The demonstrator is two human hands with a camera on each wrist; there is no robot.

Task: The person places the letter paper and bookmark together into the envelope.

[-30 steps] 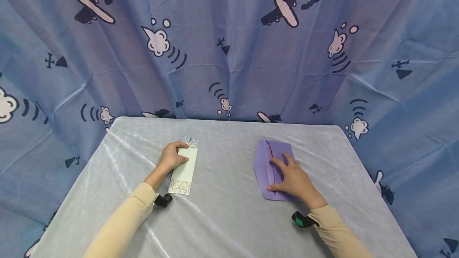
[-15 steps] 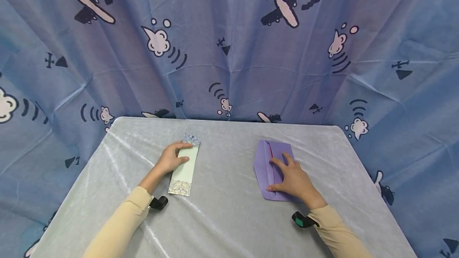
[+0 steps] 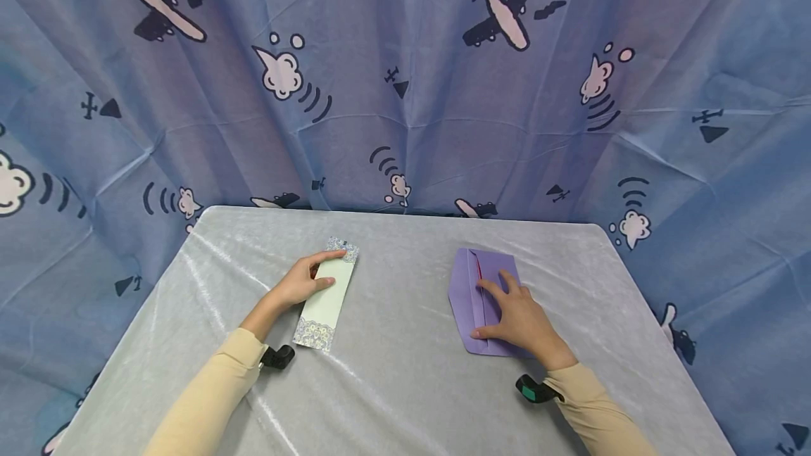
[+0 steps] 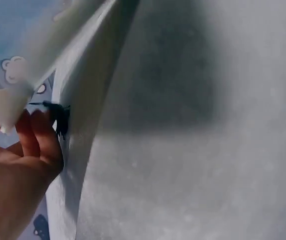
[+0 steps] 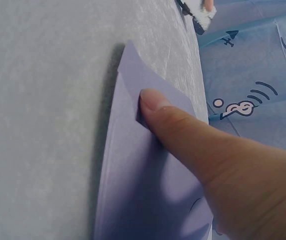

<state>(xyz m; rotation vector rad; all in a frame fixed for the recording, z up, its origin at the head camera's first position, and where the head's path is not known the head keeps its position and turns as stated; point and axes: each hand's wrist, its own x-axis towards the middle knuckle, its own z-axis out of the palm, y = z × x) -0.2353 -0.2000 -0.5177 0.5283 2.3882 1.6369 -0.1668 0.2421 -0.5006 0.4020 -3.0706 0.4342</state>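
My left hand (image 3: 300, 281) grips a long narrow bookmark (image 3: 331, 287) by its left edge, thumb on the pale face and fingers up by the patterned top end. Pale green fills its middle, with lace-like bands at both ends. In the left wrist view, curled fingers (image 4: 40, 132) sit at the blurred card, and a dark tassel (image 4: 60, 117) hangs beside them. On the right, my right hand (image 3: 519, 315) rests spread over a purple envelope (image 3: 465, 301) whose flap lies unfolded to the left. A thin red edge shows in its mouth. The thumb (image 5: 155, 102) presses on the purple paper in the right wrist view.
Pale grey velvety cloth covers the table (image 3: 405, 385). Behind its far edge hangs a blue curtain (image 3: 405, 90) printed with airplanes and clouds. Each wrist wears a small black camera, the left one (image 3: 277, 357) and the right one (image 3: 535, 389).
My left hand has shifted the bookmark slightly, its top end leaning farther right, while the left wrist has drawn back to the left. The right hand and envelope have stayed put.
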